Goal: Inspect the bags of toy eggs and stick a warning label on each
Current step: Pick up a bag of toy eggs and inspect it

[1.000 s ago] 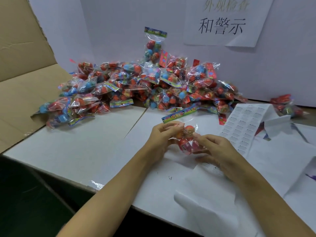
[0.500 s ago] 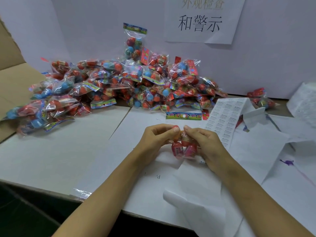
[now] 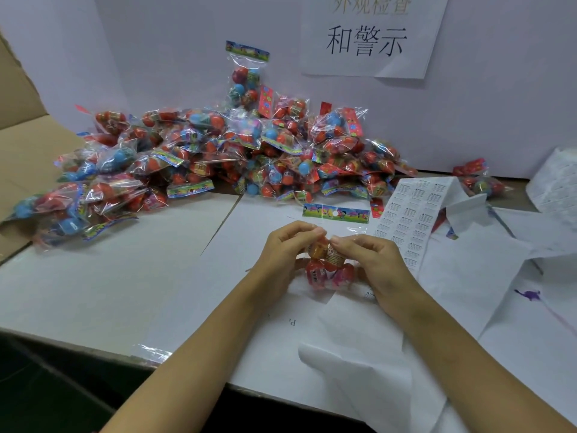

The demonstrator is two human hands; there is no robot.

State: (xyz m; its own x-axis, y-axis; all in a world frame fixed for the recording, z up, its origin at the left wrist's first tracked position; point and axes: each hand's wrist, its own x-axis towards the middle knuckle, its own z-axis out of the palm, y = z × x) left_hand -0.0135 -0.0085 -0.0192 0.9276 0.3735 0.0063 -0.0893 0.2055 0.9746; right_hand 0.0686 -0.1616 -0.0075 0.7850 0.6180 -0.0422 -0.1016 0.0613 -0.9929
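Note:
A clear bag of red and orange toy eggs (image 3: 324, 270) lies on the white table in front of me, its coloured header card (image 3: 336, 212) pointing away. My left hand (image 3: 285, 254) grips the bag from the left, fingers curled over its top. My right hand (image 3: 373, 264) grips it from the right, fingertips meeting the left hand's above the eggs. A sheet of small warning labels (image 3: 412, 220) lies just right of my hands. A big pile of egg bags (image 3: 203, 157) fills the back of the table.
One more egg bag (image 3: 477, 179) lies at the far right by the wall. White backing paper (image 3: 368, 370) spreads under my right arm. A cardboard flap (image 3: 28, 151) stands at the left. A paper sign (image 3: 371, 35) hangs on the wall. The table edge (image 3: 150, 354) runs near me.
The bag turned in my hands: its header card swung from slanting up-left to lying level and pointing away. Both hands closed together over the eggs. My view shifted right.

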